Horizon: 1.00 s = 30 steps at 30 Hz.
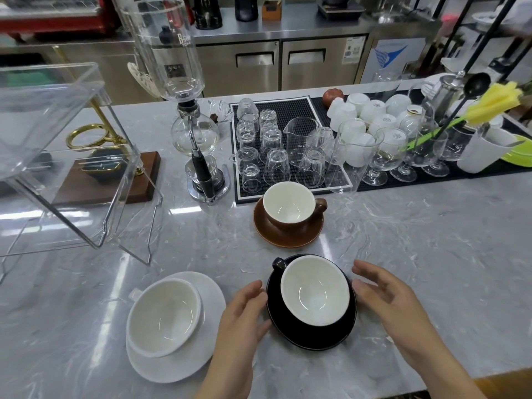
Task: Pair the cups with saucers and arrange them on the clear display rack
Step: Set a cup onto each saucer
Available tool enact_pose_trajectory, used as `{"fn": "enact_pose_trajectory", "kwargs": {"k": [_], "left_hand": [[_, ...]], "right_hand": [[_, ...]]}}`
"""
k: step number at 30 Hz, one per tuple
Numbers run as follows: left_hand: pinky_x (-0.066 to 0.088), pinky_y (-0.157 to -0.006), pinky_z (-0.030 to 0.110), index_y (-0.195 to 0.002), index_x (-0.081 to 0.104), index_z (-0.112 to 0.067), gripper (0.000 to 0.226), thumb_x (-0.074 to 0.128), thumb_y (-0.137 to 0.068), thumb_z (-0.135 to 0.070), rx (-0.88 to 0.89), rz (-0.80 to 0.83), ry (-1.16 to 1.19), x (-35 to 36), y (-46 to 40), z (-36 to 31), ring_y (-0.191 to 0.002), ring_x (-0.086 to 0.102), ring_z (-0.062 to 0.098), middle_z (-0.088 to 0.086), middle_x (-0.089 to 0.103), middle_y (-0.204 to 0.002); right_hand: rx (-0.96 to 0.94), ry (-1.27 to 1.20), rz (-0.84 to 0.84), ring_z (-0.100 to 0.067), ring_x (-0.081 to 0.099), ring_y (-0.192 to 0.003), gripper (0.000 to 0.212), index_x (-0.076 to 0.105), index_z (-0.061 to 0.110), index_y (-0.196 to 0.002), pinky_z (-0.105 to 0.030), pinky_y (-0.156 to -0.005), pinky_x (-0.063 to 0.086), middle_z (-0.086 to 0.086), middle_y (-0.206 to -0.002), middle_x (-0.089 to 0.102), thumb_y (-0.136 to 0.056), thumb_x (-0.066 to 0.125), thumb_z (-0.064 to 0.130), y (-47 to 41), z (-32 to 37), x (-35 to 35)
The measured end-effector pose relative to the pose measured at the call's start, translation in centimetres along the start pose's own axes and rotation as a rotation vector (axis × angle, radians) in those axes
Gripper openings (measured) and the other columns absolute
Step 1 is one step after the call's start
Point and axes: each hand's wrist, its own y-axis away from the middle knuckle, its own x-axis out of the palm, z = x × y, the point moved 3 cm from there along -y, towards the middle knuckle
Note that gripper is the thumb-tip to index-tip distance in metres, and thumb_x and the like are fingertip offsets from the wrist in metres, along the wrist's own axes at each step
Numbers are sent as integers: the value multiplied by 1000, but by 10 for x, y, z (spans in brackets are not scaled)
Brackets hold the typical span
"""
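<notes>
Black cup (315, 292) on its black saucer (311, 336) sits between left hand (244, 309) and right hand (394, 303), fingers relaxed, gripping nothing.

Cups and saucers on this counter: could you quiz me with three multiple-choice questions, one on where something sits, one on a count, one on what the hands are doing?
1. Where is the brown cup with its brown saucer?
A. on the clear display rack
B. on the marble counter, just in front of the black glass mat
C. inside the white cup

2. How many cup-and-saucer pairs stand on the counter?
A. one
B. three
C. five

3. What are the two hands doing?
A. lifting the white cup high
B. holding glasses
C. set open at either side of the black saucer

Answers:
1 B: it stands on the marble counter below the mat, and the clear display rack holds no cup.
2 B: brown, white cup on white saucer, black cup.
3 C: left hand and right hand flank the black saucer, fingers fairly straight.
</notes>
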Motion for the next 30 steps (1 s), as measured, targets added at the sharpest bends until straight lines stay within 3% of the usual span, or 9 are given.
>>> {"fn": "enact_pose_trajectory", "kwargs": {"k": [4,8,10,13,16,19,21,24,30], "left_hand": [[58,-83,35,-116,66,-27,44,83,-78,-12,35,55,-115,2,0,6,-100,68,10,-2,67,-119],[57,-93,43,-134,58,-21,77,77,-60,-24,93,53,-224,8,0,5,-99,72,15,-3,69,-119],[61,-86,42,-134,59,-21,73,79,-64,-25,77,40,-217,8,-2,5,-97,72,14,-3,68,-117],[62,-62,30,-123,65,-23,56,86,-72,-28,61,51,-171,7,-4,6,-80,73,1,-6,70,-109],[66,-65,39,-112,70,-26,65,86,-52,-45,74,60,-182,8,-5,8,-81,74,6,-11,77,-91],[66,-69,48,-110,70,-26,66,87,-49,-46,81,61,-191,8,-6,7,-84,77,17,-14,76,-87],[66,-70,50,-108,71,-22,66,88,-48,-44,65,64,-189,5,-9,9,-83,78,17,-5,77,-88],[66,-69,51,-104,73,-18,65,90,-47,-42,44,63,-200,3,-13,10,-85,79,23,6,77,-94],[63,-58,40,-105,71,-10,55,92,-57,-28,23,103,-207,3,-20,8,-73,78,24,2,80,-79]], "right_hand": [[79,-36,26,-1,72,-97,34,69,25,-119,-23,-80,55,7,-115,74,-87,73,16,-2,-8,4],[123,-70,10,-9,74,-91,35,72,27,-112,-33,-81,58,4,-107,76,-79,80,19,-6,-10,-1],[143,-76,26,-10,74,-87,41,73,26,-110,-36,-82,59,3,-103,76,-70,83,28,-7,-9,-2],[184,-89,61,-12,73,-84,48,73,22,-110,-36,-78,62,-4,-103,75,-65,82,33,-7,-7,0],[207,-83,78,-14,73,-84,32,72,17,-111,-36,-71,64,-12,-105,74,-80,79,18,-8,-5,0],[229,-26,120,-22,71,-82,27,74,11,-111,-41,-76,64,-17,-102,75,-84,76,18,-8,-1,-1],[244,-16,155,-25,67,-72,23,76,7,-106,-35,-64,63,-25,-96,73,-86,75,18,-8,4,-1],[270,-30,165,-23,67,-60,21,76,2,-101,-27,-53,58,-19,-74,71,-86,74,17,-10,6,0],[275,-13,135,-22,64,-54,15,77,-1,-91,-30,-53,58,-19,-74,68,-83,77,11,-18,5,1]]}}
